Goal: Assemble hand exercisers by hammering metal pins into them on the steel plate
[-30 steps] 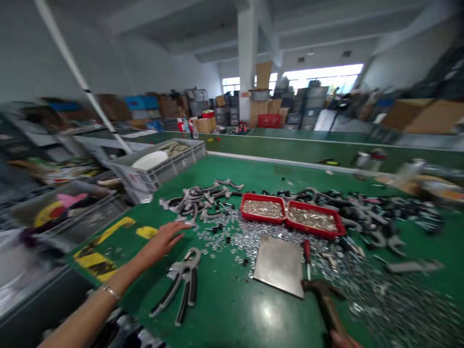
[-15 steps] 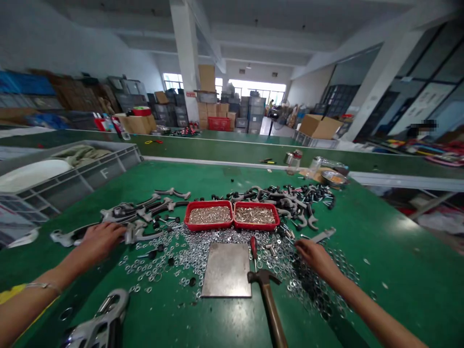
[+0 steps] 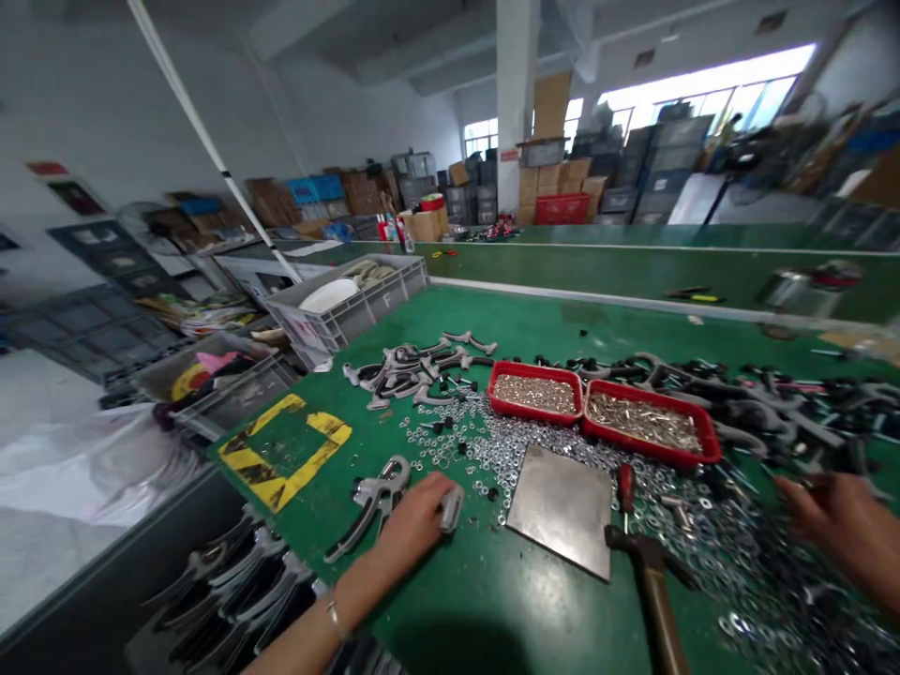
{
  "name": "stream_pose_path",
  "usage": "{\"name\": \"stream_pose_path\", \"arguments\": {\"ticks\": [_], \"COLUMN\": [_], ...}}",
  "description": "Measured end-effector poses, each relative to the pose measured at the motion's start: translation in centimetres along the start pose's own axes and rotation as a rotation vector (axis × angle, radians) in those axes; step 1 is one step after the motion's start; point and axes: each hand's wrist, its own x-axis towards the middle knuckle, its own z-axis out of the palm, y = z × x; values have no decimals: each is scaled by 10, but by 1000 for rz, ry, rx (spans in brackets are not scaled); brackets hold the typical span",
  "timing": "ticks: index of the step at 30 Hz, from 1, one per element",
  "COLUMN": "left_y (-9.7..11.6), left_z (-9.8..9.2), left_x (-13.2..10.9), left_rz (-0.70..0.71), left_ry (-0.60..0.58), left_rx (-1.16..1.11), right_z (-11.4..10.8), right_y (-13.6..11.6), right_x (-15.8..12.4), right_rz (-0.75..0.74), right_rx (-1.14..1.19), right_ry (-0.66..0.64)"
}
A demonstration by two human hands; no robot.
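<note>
My left hand [image 3: 416, 516] is closed around a grey hand-grip handle [image 3: 452, 509], whose end sticks out past the fingers above the green table. Beside that wrist lies an assembled hand grip [image 3: 383, 492] with black-padded arms. My right hand [image 3: 840, 525], somewhat blurred, has its fingers drawn together over the pile of washers and parts at the right; what they hold, if anything, cannot be made out. Between the hands are a flat steel plate [image 3: 561, 511], a hammer [image 3: 661, 600] and a red-handled screwdriver [image 3: 625, 486].
Two red trays [image 3: 582, 417] of small metal pins stand behind the plate. Loose washers [image 3: 520, 427] surround it. Grey handles [image 3: 414, 366] lie at the back left, more parts [image 3: 759, 403] at the right. A grey crate [image 3: 380, 300] stands at the table's far left corner.
The view has swung left. My left hand has left the pile of handles and come nearer to me, now with a grey handle in it. My right hand stays over the parts at right.
</note>
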Motion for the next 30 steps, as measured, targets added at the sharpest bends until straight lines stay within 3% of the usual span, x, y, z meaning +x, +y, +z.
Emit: {"name": "stream_pose_path", "arguments": {"ticks": [2, 3, 5, 8, 12, 15, 17, 19, 24, 30], "left_y": [3, 5, 9, 14, 16, 20, 26, 33, 52, 69], "left_z": [12, 17, 25, 26, 18, 19, 26, 33, 46, 61], "left_x": [13, 21, 36, 47, 36, 14, 0, -11, -23, -34], "left_rz": [38, 51, 79, 123, 185, 128, 9, -79, -85, -223], "left_ry": [-43, -65, -99, -108, -104, -118, -195, -287, -231, -242], "left_rx": [220, 301, 389, 360, 238, -190, -572, -813, -929, -1097], "right_z": [6, 14, 34, 70, 99, 110, 117, 125, 135, 128], "right_y": [-29, -46, -76, -108, -129, -136, -139, -141, -146, -153], "right_x": [-37, -59, -102, -154, -187, -194, -196, -199, -207, -210], "right_rz": [113, 141, 214, 238, 272, 295, 358, 412, 269, 51], "right_rx": [200, 415, 738, 1057, 1334, 1371, 1369, 1365, 1301, 992], "right_ry": [-102, -131, -317, -506, -621, -681, -701, -717, -754, -685]}}
